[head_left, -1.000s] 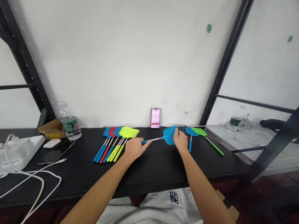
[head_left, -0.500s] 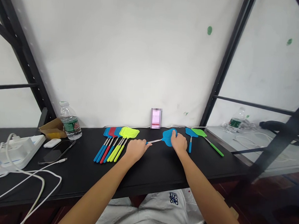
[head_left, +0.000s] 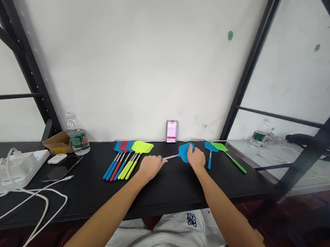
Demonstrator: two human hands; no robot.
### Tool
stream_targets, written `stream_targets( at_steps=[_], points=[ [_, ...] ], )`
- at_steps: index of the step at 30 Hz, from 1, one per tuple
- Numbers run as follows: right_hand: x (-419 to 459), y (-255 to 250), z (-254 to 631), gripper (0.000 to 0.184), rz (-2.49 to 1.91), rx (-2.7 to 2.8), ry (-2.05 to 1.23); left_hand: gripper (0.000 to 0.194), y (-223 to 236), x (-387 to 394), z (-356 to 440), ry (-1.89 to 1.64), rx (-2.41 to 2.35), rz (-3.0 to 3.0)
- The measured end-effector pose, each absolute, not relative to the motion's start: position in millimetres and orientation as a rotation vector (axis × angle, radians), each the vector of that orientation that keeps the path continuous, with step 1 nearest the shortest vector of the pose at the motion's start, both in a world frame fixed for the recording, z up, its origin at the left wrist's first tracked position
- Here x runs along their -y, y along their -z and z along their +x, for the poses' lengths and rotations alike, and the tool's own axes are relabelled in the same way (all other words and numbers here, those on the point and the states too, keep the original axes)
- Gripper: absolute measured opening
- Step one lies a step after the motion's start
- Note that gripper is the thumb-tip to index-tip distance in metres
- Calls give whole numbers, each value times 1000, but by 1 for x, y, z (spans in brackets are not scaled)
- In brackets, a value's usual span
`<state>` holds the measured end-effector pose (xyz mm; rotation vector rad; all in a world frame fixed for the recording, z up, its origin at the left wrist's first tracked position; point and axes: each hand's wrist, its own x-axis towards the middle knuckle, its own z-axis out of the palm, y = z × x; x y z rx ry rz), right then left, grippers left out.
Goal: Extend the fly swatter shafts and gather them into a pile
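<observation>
Since a second ago, both hands and the blue swatter between them are sitting slightly lower in view; the right hand has shifted a bit left, and more of the blue grip is now disappearing into the left fist. Left to right: power strip and white cables are occupying the far end of the black table. Cardboard box, water bottle, white case and dark phone are sitting nearby. Row of fly swatters is lying handles-near: blue, red, blue, lime. Left hand is closing around the held swatter's grip, just right of that row. Pink-screened device is standing behind, against the wall. Held swatter is running rightward from the left hand, mesh head at the right hand, which is pinching its right edge, thumb on top, fingers mostly hidden. Farther right, second blue swatter and green swatter are lying, heads close together.
</observation>
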<state>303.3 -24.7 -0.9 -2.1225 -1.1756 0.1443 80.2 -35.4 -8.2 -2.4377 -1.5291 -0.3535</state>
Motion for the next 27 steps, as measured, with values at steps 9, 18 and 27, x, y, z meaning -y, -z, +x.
stream_targets(
  at_steps=[9, 18, 27],
  points=[
    [23, 3, 304, 62, -2146, 1188, -169, 59, 9, 36, 81, 317, 1537, -2440],
    [23, 2, 295, 46, -2043, 1268, -139, 43, 5, 41, 86, 309, 1603, -2487],
    [20, 2, 317, 29, -2070, 1094, 92, 37, -2, 20, 65, 491, 1949, -2208]
  ],
)
